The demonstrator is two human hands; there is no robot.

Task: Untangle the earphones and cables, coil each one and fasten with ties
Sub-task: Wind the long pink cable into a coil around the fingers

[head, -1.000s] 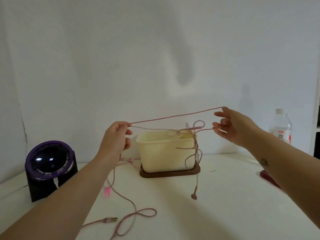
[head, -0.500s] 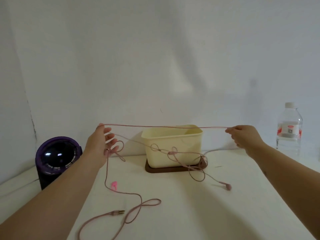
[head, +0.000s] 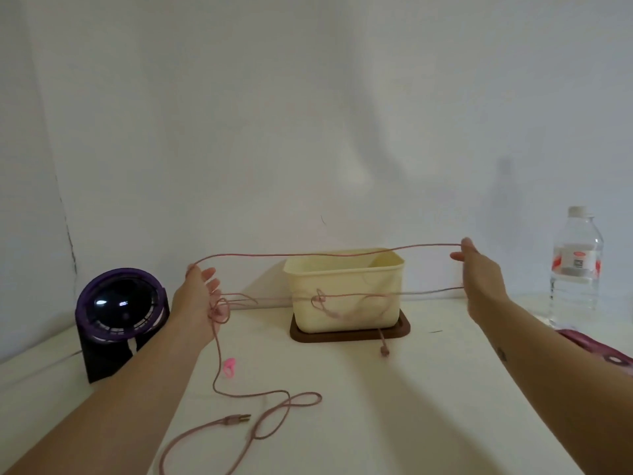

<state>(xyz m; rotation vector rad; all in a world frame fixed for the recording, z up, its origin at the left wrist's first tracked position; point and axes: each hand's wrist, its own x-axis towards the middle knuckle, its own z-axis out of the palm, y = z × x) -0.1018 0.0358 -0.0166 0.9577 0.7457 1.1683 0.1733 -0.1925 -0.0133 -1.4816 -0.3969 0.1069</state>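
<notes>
Head camera: I'm mid-untangle, earphone cable [head: 342, 254] strung above the desk [head: 342, 406] between my left hand [head: 193, 303] and right hand [head: 483, 282], fingers [head: 208, 273] straight, merely hooking it (no pinch). Next, I reckon, loosen the knot [head: 319, 299].

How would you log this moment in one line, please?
left hand: earphone cable draped over fingers | right hand: same | knot: midspan, before tub

No wording can be read anywhere in the scene. The clear water bottle [head: 576, 269] standing at the right of the tabletop [head: 428, 389] carries a white label [head: 577, 260] with red patches and a dark square, but its lettering is too blurred to make out.
</notes>
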